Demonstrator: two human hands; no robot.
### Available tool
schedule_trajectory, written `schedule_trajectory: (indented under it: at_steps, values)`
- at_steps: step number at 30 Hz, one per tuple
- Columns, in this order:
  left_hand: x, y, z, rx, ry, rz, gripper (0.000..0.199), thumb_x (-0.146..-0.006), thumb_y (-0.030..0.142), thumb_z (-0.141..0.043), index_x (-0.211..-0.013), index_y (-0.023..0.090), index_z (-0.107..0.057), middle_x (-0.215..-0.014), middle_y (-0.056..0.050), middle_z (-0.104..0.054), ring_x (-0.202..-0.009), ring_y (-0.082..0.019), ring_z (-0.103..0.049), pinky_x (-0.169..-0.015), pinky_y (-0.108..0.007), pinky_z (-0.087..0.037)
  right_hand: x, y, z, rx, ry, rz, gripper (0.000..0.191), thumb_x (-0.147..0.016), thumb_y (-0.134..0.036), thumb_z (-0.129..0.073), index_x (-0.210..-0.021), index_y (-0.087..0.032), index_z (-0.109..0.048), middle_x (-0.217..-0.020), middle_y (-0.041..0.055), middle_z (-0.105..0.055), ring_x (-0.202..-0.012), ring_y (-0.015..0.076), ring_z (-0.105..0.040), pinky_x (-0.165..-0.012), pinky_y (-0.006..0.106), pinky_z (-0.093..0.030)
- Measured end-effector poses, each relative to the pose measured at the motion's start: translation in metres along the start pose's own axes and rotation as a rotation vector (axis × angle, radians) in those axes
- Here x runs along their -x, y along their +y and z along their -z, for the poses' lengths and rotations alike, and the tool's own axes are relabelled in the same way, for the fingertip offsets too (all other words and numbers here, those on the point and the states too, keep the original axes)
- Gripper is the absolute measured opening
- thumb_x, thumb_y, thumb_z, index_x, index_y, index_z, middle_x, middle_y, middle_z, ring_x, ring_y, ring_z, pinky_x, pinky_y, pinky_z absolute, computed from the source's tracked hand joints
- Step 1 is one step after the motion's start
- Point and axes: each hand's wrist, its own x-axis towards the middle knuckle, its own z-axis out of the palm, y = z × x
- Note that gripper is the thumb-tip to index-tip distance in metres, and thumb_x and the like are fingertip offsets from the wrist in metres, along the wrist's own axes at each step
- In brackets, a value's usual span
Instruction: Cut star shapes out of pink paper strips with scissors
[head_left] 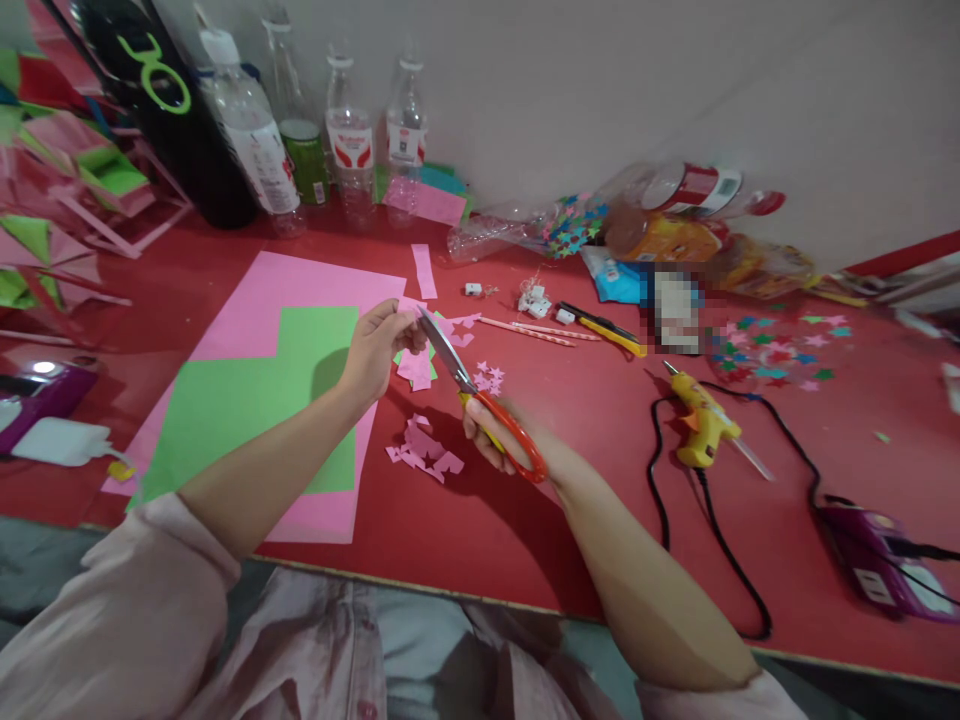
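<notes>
My left hand (381,348) pinches a small pink paper piece (410,305) above the table. Orange-handled scissors (517,436) are gripped by my right hand (491,432), their blades pointing up and left, with the tips at the pink piece. Below the blades, small pink paper stars (489,379) lie on the red table. Pink scraps (426,449) with cut edges rest nearer to me. Some pink and green pieces (417,370) lie just beneath my left hand, partly hidden by it.
Green paper (255,420) lies over pink sheets (240,300) at the left. A yellow glue gun (703,418) with a black cord sits at the right, near colored stars (780,350). Plastic bottles (351,150) stand along the wall. A cutter (611,333) lies behind.
</notes>
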Motion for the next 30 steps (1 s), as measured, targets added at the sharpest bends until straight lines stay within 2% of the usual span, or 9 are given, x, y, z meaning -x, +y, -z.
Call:
schedule_trajectory:
  at_steps: [9, 17, 30]
  values:
    - [0.000, 0.001, -0.001, -0.013, -0.005, 0.000, 0.014, -0.071, 0.019, -0.055, -0.059, 0.018, -0.048, -0.051, 0.005, -0.053, -0.045, -0.005, -0.052, -0.048, -0.020, -0.042, 0.007, -0.003, -0.003, 0.002, 0.035, 0.054, 0.050, -0.088, -0.065, -0.037, -0.068, -0.020, -0.046, -0.034, -0.0072, -0.043, -0.027, 0.0050, -0.034, -0.030, 0.015, -0.030]
    - [-0.002, 0.002, 0.002, -0.001, -0.033, -0.008, 0.014, -0.069, 0.017, -0.054, -0.056, 0.018, -0.050, -0.049, 0.004, -0.054, -0.044, -0.005, -0.052, -0.046, -0.020, -0.040, 0.009, -0.005, -0.001, 0.002, 0.044, 0.023, 0.049, -0.088, -0.063, -0.040, -0.065, -0.020, -0.045, -0.033, -0.0075, -0.041, -0.025, 0.0048, -0.033, -0.028, 0.015, -0.029]
    - [-0.002, 0.002, 0.003, -0.055, -0.011, -0.002, 0.015, -0.069, 0.018, -0.053, -0.056, 0.019, -0.048, -0.047, 0.004, -0.051, -0.043, -0.005, -0.049, -0.045, -0.020, -0.038, 0.009, -0.007, 0.002, -0.018, 0.030, 0.005, 0.046, -0.087, -0.059, -0.045, -0.063, -0.021, -0.043, -0.032, -0.0078, -0.039, -0.024, 0.0052, -0.032, -0.026, 0.016, -0.027]
